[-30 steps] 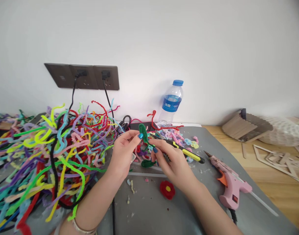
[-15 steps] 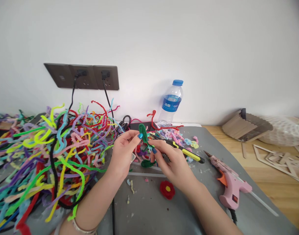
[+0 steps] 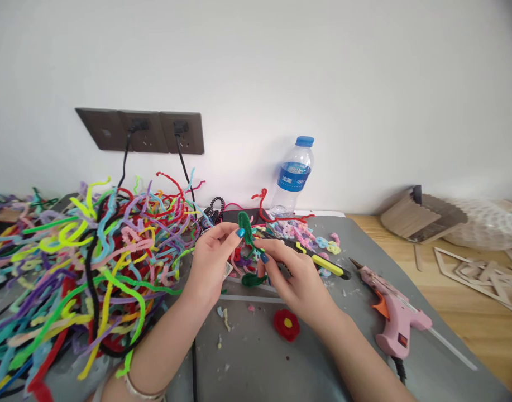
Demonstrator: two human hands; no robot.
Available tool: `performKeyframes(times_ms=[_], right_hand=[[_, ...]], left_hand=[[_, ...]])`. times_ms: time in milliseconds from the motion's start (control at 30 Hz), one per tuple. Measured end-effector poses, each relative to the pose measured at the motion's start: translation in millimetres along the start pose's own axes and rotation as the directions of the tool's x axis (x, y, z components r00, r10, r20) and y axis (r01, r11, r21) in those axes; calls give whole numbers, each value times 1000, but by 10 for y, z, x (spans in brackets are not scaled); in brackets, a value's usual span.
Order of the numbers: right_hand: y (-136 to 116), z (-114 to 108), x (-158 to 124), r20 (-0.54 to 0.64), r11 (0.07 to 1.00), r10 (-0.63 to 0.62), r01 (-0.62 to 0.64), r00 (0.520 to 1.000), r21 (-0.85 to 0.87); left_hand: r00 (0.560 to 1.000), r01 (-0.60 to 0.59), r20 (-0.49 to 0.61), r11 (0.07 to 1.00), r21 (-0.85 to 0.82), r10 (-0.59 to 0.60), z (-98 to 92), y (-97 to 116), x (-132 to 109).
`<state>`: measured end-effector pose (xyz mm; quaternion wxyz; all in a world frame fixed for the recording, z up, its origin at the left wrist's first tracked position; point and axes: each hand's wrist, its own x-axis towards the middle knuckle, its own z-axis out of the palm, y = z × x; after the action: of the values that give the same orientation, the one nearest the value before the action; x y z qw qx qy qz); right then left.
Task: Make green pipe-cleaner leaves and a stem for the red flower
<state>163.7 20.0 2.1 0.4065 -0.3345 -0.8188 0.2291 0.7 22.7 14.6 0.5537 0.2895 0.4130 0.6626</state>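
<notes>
a dark green pipe-cleaner leaf [image 3: 244, 223], fuzzy and bent into a narrow loop, stood nearly upright, beyond the red pipe-cleaner flower [image 3: 286, 325] and to its left. the left hand [image 3: 210, 258] held it at the thumb, while the right hand [image 3: 296, 274] pinched the thin green stem below it. a second dark green leaf [image 3: 252, 280], also looped, was tilted nearly level, closer to the flower; whether the two leaves were joined could not be made out.

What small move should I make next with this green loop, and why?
Perhaps a gentle twist with your right hand: it pinches near the lower end of the green loop, while your left hand holds it higher up.
</notes>
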Motion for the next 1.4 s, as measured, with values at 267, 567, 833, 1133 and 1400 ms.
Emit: performKeyframes(times_ms=[267, 567, 833, 1133, 1400], right_hand=[[14, 3, -5, 1, 1000, -2, 2, 1000, 8], [8, -3, -1, 8, 1000, 1, -1, 1000, 10], [8, 6, -11, 9, 1000, 6, -6, 1000, 19], [8, 11, -6, 16, 1000, 12, -12, 1000, 24], [0, -8, -11, 15, 1000, 6, -6, 1000, 19]], left_hand=[[1000, -9, 3, 1000, -1, 9, -1, -4, 6], [1000, 11, -11, 1000, 2, -11, 21, 34, -6], [1000, 6, 2, 1000, -6, -6, -5, 5, 7], [1000, 3, 2, 1000, 3, -3, -12, -7, 20], [1000, 3, -8, 1000, -10, -3, -11, -19, 16]])
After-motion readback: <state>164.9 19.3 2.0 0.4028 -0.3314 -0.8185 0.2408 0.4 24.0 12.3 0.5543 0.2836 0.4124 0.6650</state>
